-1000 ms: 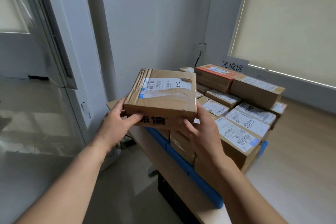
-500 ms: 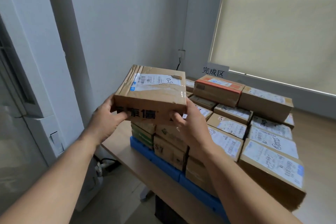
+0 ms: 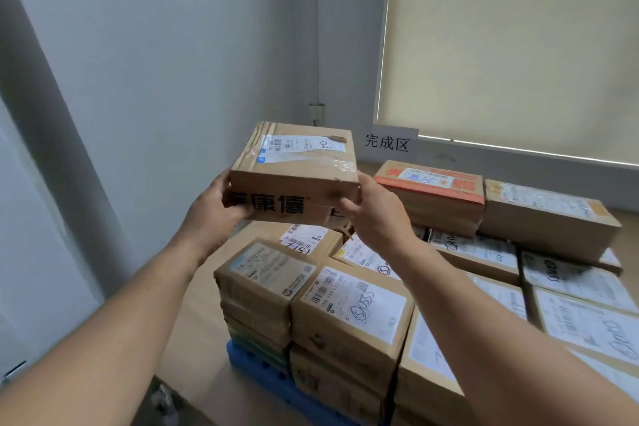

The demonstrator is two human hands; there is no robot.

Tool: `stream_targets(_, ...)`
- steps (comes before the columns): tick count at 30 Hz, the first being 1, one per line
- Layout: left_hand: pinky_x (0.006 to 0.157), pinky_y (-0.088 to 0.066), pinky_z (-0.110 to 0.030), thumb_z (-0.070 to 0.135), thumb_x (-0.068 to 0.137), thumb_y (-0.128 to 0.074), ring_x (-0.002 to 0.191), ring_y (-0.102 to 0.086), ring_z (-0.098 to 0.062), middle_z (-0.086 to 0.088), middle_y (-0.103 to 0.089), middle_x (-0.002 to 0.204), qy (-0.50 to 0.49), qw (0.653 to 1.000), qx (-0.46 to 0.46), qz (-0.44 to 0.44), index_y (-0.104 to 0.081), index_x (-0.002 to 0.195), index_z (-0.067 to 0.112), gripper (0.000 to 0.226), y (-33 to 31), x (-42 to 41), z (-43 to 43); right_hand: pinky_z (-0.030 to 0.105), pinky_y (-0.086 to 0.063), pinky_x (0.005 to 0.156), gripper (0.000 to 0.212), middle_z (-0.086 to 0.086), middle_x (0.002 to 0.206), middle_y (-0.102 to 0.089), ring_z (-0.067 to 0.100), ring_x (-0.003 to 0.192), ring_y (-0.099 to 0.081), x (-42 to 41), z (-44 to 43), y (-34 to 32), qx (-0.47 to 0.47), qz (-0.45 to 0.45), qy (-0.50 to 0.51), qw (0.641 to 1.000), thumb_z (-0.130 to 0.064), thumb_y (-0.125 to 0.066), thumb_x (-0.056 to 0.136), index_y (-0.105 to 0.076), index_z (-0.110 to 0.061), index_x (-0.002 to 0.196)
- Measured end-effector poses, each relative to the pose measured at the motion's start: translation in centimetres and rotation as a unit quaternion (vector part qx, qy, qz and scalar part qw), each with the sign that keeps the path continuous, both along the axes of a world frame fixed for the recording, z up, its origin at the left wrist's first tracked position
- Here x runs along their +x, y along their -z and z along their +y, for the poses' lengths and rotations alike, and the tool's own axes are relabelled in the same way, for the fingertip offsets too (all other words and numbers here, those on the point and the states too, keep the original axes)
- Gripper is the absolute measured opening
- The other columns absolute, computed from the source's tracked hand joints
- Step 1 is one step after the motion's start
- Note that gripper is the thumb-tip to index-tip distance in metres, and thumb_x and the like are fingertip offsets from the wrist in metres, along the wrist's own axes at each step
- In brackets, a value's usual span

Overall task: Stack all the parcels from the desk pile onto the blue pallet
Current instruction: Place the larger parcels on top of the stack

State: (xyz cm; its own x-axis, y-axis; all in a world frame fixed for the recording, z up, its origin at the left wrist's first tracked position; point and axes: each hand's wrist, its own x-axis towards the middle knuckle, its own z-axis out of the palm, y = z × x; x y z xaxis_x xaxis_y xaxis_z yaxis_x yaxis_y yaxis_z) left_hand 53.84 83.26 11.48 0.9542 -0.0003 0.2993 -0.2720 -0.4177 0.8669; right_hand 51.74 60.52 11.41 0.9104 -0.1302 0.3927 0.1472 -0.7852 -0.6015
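While both hands hold it up, the parcel (image 3: 294, 173) sits level in the air above the stacked parcels (image 3: 352, 304) on the blue pallet (image 3: 256, 370), toward the worktop's (image 3: 193, 349) far left corner. Left hand (image 3: 211, 214) fingers clamped on its left end; right hand (image 3: 375, 218) fingers clamped on its right front corner.

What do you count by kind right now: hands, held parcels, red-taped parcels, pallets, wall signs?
Hands: 2, left hand, right hand
Held parcel: 1
Red-taped parcel: 1
Blue pallet: 1
Wall sign: 1
Total: 6
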Motion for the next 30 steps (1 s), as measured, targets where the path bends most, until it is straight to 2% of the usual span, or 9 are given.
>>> stream_targets(3,0.093,-0.041,-0.028,0.009,0.085,-0.063,0.106,-0.058,-0.014,0.007,-0.064,0.111,0.023,1.0,0.005,-0.012,-0.052,0.123,0.034,0.047,0.3,3.7,-0.6,0.042,-0.047,0.085,0.05,0.006,0.11,-0.064,0.026,0.106,-0.055,2.9,-0.5,0.4,0.011,-0.023,0.034,0.999,-0.032,-0.06,0.085,-0.042,-0.028,0.132)
stream_targets(7,0.101,-0.042,-0.037,0.009,0.084,-0.065,0.11,-0.058,-0.017,0.004,-0.063,0.118,0.053,0.999,0.011,0.002,-0.048,0.133,0.031,0.056,1.3,8.9,-0.8,0.04,-0.041,0.09,0.065,0.01,0.114,-0.06,0.027,0.11,-0.049,5.7,-0.5,1.1,-0.002,-0.024,0.082,0.996,-0.034,-0.061,0.087,-0.027,-0.03,0.142)
stream_targets(13,0.101,-0.041,-0.035,0.015,0.083,-0.066,0.111,-0.056,-0.014,0.011,-0.062,0.118,0.134,0.991,0.011,0.023,-0.043,0.136,0.039,0.063,2.6,16.3,-1.9,0.041,-0.036,0.097,0.062,0.008,0.121,-0.059,0.026,0.12,-0.041,9.7,-0.5,0.9,-0.049,-0.021,0.149,0.987,-0.031,-0.058,0.089,-0.03,-0.024,0.143)
stream_targets(20,0.101,-0.044,-0.038,0.005,0.086,-0.055,0.111,-0.055,-0.01,0.012,-0.061,0.119,0.234,0.971,0.014,0.047,-0.038,0.14,0.039,0.066,3.8,23.9,-4.0,0.039,-0.035,0.096,0.058,0.009,0.12,-0.056,0.025,0.121,-0.04,13.6,-0.7,1.0,-0.072,0.028,0.237,0.968,-0.034,-0.057,0.09,-0.033,-0.024,0.141)
stream_targets(24,0.087,-0.046,-0.022,-0.001,0.086,-0.053,0.104,-0.056,-0.006,0.013,-0.062,0.112,0.278,0.958,-0.001,0.073,-0.038,0.142,0.035,0.068,5.4,25.9,-5.6,0.038,-0.037,0.096,0.049,0.004,0.121,-0.055,0.023,0.116,-0.042,14.5,-1.2,1.8,-0.086,0.045,0.272,0.957,-0.033,-0.059,0.089,-0.041,-0.021,0.134)
stream_targets(27,0.091,-0.049,-0.031,-0.003,0.084,-0.054,0.109,-0.058,-0.008,0.015,-0.063,0.113,0.303,0.949,-0.012,0.089,-0.039,0.139,0.039,0.07,6.9,26.8,-6.3,0.038,-0.036,0.097,0.049,0.005,0.122,-0.054,0.023,0.115,-0.041,14.5,-1.6,2.3,-0.104,0.065,0.292,0.948,-0.03,-0.058,0.09,-0.04,-0.018,0.134)
stream_targets(30,0.089,-0.048,-0.03,0.003,0.085,-0.06,0.109,-0.056,-0.005,0.017,-0.061,0.112,0.315,0.944,-0.027,0.1,-0.039,0.139,0.04,0.069,7.6,27.4,-6.6,0.038,-0.035,0.099,0.055,0.004,0.126,-0.053,0.022,0.116,-0.041,14.6,-1.8,2.5,-0.115,0.068,0.298,0.945,-0.029,-0.057,0.09,-0.035,-0.019,0.139)
